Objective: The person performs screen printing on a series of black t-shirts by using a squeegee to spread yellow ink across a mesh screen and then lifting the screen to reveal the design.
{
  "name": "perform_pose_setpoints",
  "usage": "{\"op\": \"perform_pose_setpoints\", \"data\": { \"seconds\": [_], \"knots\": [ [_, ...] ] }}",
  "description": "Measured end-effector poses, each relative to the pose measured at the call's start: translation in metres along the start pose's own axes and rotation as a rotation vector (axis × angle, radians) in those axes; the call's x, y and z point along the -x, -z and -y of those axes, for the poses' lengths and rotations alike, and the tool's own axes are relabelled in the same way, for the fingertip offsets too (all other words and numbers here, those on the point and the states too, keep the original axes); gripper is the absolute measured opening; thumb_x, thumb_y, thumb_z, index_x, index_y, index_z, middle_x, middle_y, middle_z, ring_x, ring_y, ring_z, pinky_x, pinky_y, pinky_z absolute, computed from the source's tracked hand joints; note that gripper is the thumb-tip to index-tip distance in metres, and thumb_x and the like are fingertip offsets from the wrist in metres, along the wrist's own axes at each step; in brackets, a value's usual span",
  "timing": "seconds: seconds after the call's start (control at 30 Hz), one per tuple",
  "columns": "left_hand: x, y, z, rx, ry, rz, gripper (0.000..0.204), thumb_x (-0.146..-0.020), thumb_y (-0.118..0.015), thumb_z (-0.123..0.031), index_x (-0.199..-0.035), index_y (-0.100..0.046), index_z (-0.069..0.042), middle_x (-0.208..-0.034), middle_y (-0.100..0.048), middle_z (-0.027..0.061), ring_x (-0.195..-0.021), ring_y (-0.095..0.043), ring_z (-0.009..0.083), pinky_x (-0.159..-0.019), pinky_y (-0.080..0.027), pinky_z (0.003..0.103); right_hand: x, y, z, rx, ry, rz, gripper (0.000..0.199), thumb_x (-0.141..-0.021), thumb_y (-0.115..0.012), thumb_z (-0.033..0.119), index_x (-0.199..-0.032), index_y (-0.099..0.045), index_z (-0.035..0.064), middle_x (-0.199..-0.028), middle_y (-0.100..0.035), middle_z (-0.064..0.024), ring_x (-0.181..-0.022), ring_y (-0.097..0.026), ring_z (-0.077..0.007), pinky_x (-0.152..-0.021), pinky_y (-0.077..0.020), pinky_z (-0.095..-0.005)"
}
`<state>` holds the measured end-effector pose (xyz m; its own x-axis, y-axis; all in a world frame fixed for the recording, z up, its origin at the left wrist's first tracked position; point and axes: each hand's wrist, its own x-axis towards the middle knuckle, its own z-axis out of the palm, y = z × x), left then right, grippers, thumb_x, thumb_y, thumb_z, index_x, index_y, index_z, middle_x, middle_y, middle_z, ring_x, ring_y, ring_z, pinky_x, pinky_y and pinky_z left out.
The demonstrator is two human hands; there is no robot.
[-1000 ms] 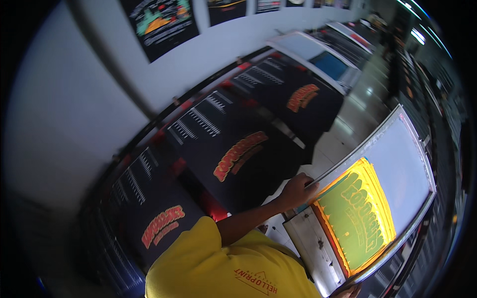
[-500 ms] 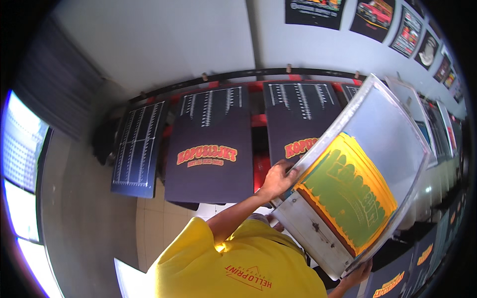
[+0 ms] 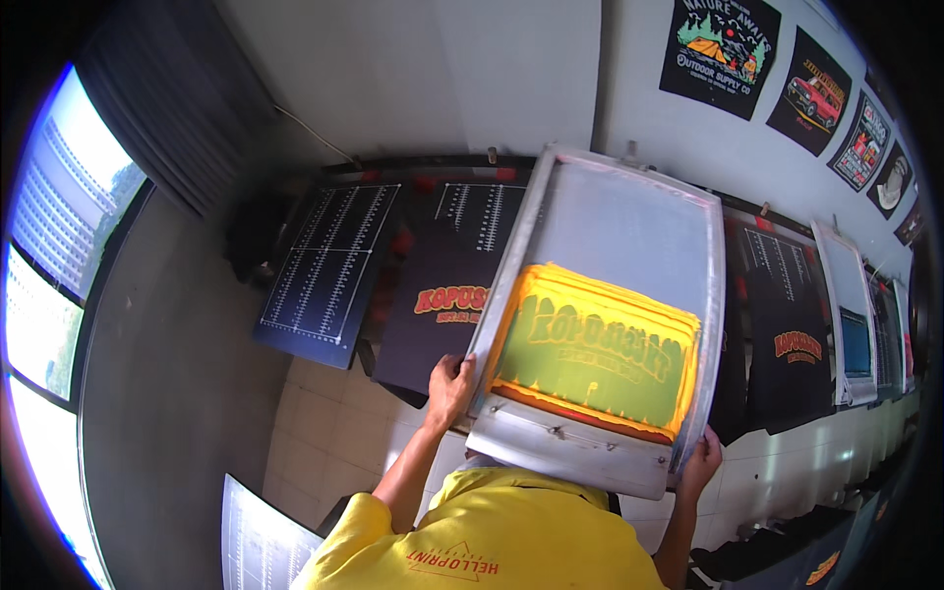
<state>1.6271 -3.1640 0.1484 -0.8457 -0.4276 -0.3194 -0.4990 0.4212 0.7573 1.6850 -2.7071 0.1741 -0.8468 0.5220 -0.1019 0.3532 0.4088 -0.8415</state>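
Note:
I hold a silk-screen printing frame [image 3: 714,256] with a silver metal rim, tilted slightly in front of my chest. Its upper mesh is pale grey. Lower down is a green stencil area [image 3: 551,359] with lettering, bordered by thick yellow ink [image 3: 580,278]. A silver plate with bolts [image 3: 590,454] forms the near end. My left hand [image 3: 450,391] grips the left rim, thumb on top. Near the lower right corner my right hand [image 3: 700,460] holds the frame's edge; some of its fingers are hidden beneath.
Black printing boards with white grid marks [image 3: 329,256] stand in a row behind the frame. Printed dark shirts lie on some boards, such as a shirt [image 3: 787,344] at right. Another screen [image 3: 836,256] stands further right. A window [image 3: 59,246] is at left; posters [image 3: 718,59] hang on the wall.
The frame has swung from a strong slant to nearly straight before me, and both my hands have turned with it, still gripping. The view has shifted, with more of the right side showing.

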Motion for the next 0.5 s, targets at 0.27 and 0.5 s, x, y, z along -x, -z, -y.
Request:
{"op": "perform_pose_setpoints", "data": {
  "seconds": [0.27, 0.5],
  "knots": [
    [-0.03, 0.097, 0.085, -0.113, 0.168, -0.079, 0.051, -0.086, -0.053, -0.045, -0.093, -0.065, 0.004, -0.083, -0.064, 0.0232, -0.078, -0.062, 0.0357, -0.071, -0.046, 0.042, 0.022, -0.126, 0.02, -0.002, 0.065, 0.118, 0.026, -0.089, -0.049, -0.003, -0.111, -0.061, -0.0053, -0.104, -0.064, -0.0133, -0.097, -0.06, -0.0205, -0.09, -0.0445, -0.0308],
    [-0.065, 0.135, 0.106, -0.106, 0.186, -0.044, 0.051, -0.086, -0.054, -0.044, -0.086, -0.064, 0.005, -0.069, -0.061, 0.0196, -0.068, -0.06, 0.0323, -0.066, -0.045, 0.04, 0.03, -0.187, 0.037, 0.051, 0.041, 0.139, 0.026, -0.087, -0.048, -0.001, -0.108, -0.062, -0.0058, -0.103, -0.065, -0.0175, -0.098, -0.061, -0.0232, -0.089, -0.045, -0.0317]
  ]
}}
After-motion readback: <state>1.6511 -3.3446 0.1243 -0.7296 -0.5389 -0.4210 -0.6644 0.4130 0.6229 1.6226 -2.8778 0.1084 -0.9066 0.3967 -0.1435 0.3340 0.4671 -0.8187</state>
